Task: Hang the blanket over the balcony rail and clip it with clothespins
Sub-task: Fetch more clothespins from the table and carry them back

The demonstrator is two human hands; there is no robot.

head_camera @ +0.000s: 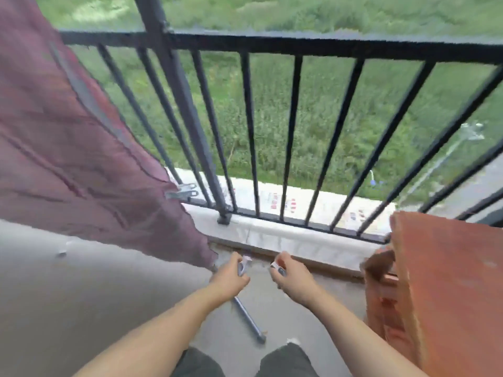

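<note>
Orange-brown wooden furniture at right; grey metal rod on concrete floor.

blanket cut off left, clothespins blurred

bare forearms, seemingly dark grey trousers

Home balcony (black railing, grass below).
</note>
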